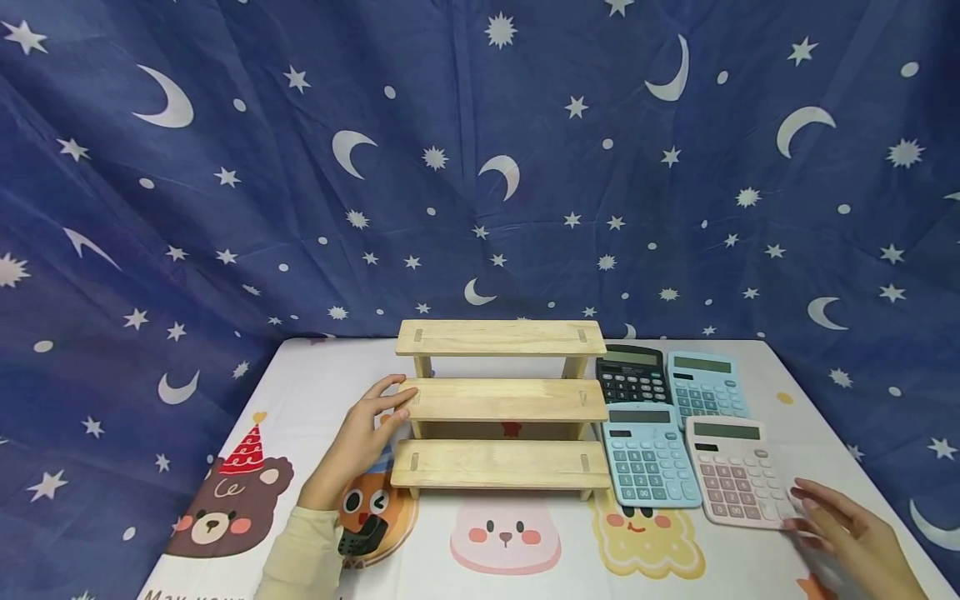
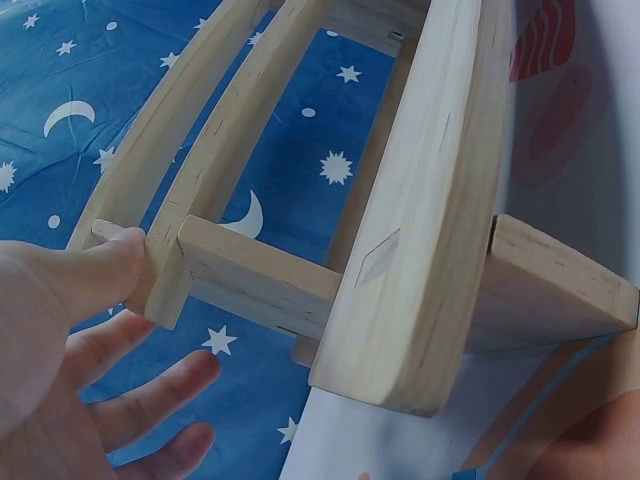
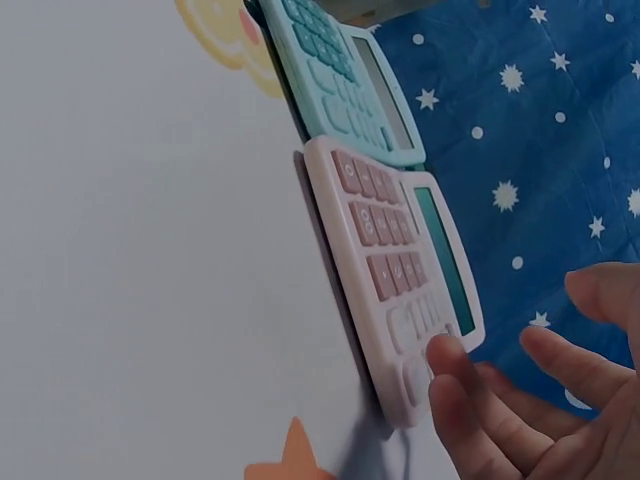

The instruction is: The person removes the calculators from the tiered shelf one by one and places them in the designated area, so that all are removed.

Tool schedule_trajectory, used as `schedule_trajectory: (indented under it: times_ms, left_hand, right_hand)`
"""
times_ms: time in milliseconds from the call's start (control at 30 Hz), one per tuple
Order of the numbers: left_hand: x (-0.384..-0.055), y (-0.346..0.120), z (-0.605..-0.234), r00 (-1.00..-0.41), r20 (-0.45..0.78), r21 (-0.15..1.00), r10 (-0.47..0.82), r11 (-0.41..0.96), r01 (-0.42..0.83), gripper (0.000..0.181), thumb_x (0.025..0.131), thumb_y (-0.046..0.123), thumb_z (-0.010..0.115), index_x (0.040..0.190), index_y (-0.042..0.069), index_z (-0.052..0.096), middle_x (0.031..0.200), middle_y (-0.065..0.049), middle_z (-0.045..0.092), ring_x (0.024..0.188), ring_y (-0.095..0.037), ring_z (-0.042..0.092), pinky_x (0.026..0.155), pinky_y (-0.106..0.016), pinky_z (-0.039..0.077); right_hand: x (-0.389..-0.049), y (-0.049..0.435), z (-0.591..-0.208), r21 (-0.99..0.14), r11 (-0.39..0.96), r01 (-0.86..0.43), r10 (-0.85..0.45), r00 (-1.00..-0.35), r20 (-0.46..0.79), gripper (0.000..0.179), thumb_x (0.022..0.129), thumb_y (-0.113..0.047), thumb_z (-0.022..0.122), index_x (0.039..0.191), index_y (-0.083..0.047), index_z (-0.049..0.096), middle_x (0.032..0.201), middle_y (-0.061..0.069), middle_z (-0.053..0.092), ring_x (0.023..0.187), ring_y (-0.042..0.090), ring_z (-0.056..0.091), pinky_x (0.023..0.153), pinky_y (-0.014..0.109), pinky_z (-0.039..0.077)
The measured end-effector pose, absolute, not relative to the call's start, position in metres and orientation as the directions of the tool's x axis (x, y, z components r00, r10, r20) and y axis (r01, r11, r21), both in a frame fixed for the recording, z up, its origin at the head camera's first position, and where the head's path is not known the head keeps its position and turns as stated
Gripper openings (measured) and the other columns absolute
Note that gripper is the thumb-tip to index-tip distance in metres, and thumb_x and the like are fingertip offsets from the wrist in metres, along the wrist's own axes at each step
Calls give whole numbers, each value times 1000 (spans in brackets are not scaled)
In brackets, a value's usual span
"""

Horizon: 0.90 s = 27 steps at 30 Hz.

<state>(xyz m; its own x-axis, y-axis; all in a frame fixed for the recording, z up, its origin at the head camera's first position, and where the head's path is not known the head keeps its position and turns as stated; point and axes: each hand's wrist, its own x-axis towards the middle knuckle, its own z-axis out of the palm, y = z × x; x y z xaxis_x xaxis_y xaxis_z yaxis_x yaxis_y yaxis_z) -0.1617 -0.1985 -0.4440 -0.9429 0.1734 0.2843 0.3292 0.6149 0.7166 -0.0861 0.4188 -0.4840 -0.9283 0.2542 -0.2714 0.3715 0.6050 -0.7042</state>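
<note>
A three-tier wooden stand occupies the middle of the table. My left hand touches the left end of its middle board; in the left wrist view the thumb lies against the wooden stand and the other fingers spread loosely away. To the right lie a black calculator, a light blue calculator behind, another blue calculator in front, and a pink calculator. My right hand, fingers relaxed, is at the right edge of the pink calculator; whether it touches is unclear.
A white tablecloth with cartoon prints covers the table. Behind it hangs a dark blue curtain with moons and stars. The front-left blue calculator sits close against the stand's right side. A black strapped device is on the left wrist.
</note>
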Motion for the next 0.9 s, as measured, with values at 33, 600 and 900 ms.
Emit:
schedule_trajectory:
  times_ms: [33,600,900]
  left_hand:
    - [-162,-199,-444,-943,284,717,174,615,329,37,100,12,63,135,2,64,154,-19,47,141,-46,45,99,-58,50]
    - [-161,-200,-444,-941,290,709,176,621,334,37,100,13,62,136,3,64,155,-18,46,142,-47,44,100,-61,49]
    - [-162,-200,-444,-941,289,707,177,623,334,37,100,12,62,136,3,64,155,-19,47,142,-46,44,101,-61,48]
  right_hand:
    - [-86,418,-484,-705,615,353,256,-935,-246,62,111,-35,36,151,11,31,146,40,42,75,-5,67,69,21,59]
    - [-87,400,-473,-844,530,80,107,-994,-27,40,108,-26,49,143,-6,50,100,-41,60,82,-4,71,68,23,60]
    - [-94,384,-465,-868,497,-6,39,-999,29,33,108,-20,50,140,-20,55,105,-36,65,84,0,73,68,22,60]
